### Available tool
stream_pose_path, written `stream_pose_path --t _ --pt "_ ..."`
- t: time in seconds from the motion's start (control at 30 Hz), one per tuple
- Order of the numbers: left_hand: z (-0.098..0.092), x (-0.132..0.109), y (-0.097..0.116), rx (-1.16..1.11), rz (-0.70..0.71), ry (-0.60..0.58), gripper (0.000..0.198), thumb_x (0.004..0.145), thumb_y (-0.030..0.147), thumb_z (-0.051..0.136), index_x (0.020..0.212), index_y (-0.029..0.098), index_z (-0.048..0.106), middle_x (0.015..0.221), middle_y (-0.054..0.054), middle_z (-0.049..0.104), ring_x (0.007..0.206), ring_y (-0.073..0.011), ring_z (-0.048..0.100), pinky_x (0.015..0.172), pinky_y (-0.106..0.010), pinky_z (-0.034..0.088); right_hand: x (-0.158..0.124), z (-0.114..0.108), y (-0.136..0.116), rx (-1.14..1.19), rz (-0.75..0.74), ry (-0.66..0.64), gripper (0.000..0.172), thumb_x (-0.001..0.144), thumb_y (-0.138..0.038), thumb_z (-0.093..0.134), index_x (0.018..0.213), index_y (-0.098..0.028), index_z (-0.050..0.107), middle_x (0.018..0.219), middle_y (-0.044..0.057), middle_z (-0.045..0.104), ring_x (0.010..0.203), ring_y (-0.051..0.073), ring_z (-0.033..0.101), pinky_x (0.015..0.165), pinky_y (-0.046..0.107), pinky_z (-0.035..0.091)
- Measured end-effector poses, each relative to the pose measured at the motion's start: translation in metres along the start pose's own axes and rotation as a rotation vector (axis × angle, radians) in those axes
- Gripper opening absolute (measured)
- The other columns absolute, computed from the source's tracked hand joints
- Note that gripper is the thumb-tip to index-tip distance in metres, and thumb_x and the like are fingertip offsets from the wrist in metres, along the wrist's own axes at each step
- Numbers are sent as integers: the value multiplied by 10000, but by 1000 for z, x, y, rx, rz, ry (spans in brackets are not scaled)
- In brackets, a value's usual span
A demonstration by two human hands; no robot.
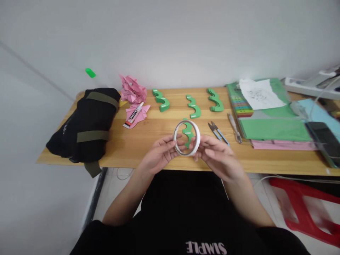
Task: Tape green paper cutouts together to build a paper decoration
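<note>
Between my two hands, above the front of the wooden table (127,148), is a roll of white tape (197,139). The fingers of my left hand (162,153) grip its left side, and those of my right hand (218,156) hold the right side. Through the ring I see a wavy green paper piece (188,129) with a white strip on it. Behind it stand more green wavy pieces, one at the left (162,101), one in the middle (193,107) and one at the right (215,101). White strips show on the left and middle ones.
At the left lie a black bag (92,120), crumpled pink paper (132,90) and a glue tube (133,115). To the right are thread snips (218,133), a utility knife (234,128), green paper sheets (276,129) and a phone (325,140). A red stool (305,205) stands below.
</note>
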State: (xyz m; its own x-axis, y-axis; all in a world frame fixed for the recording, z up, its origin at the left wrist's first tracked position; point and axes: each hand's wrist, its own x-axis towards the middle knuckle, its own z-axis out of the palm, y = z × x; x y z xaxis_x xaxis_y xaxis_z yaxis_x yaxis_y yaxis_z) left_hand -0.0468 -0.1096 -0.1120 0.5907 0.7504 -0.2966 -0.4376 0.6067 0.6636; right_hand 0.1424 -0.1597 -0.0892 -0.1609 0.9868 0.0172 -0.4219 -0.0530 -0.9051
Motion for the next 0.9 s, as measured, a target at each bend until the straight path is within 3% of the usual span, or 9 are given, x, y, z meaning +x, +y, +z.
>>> stream_pose_path --t 0.1,0.2,0.4,0.57,0.67,0.77,0.83,0.9 --pt "5 2 -7 -52 -32 -26 228 776 177 763 992 143 701 864 -23 763 825 -135 734 860 -254 552 -1 5 4 -67 -63 -20 351 742 -293 765 1068 -272 637 946 30 726 822 167 689 709 328 584" --pt "9 3 -11 -103 -45 -14 223 775 151 754 994 141 709 891 -29 763 836 -131 727 868 -256 548 1 7 6 -125 -126 -2 344 762 -269 763 1074 -277 618 912 8 715 817 149 686 791 341 582" --pt "13 4 -16 -128 -68 22 226 741 142 776 958 129 712 855 -35 758 781 -136 719 824 -269 557 2 11 4 -137 -134 106 281 756 -391 770 966 -252 645 761 1 691 699 146 649 681 300 563" --pt "12 2 -17 -5 -12 53 241 709 159 777 931 137 684 814 -29 727 768 -149 700 796 -288 535 2 11 -1 -141 -31 97 421 757 -618 669 777 -199 643 665 20 622 620 160 569 617 313 503" --pt "9 -1 -13 108 46 56 335 631 70 762 934 163 656 847 -7 701 822 -140 670 811 -268 494 4 11 -6 -70 100 52 515 772 -680 576 625 -187 592 479 -29 432 478 127 444 496 276 408" --pt "9 -2 -5 183 59 -58 438 602 94 761 1013 195 651 879 -2 675 810 -141 638 787 -270 477 7 9 -8 11 297 -34 602 788 -742 487 567 -185 541 406 -99 209 336 63 203 356 213 180" --pt "12 -2 3 236 63 -150 369 647 203 767 1003 200 673 902 -19 662 806 -155 620 755 -278 473 9 6 -7 55 391 -131 697 768 -822 414 540 -175 536 387 -116 159 310 39 92 334 203 56" --pt "19 0 12 349 90 -197 274 736 332 730 973 195 705 916 -36 653 806 -159 600 735 -276 461 11 2 -5 79 471 -238 812 735 -897 315 522 -155 565 360 -113 161 296 33 65 318 203 21"
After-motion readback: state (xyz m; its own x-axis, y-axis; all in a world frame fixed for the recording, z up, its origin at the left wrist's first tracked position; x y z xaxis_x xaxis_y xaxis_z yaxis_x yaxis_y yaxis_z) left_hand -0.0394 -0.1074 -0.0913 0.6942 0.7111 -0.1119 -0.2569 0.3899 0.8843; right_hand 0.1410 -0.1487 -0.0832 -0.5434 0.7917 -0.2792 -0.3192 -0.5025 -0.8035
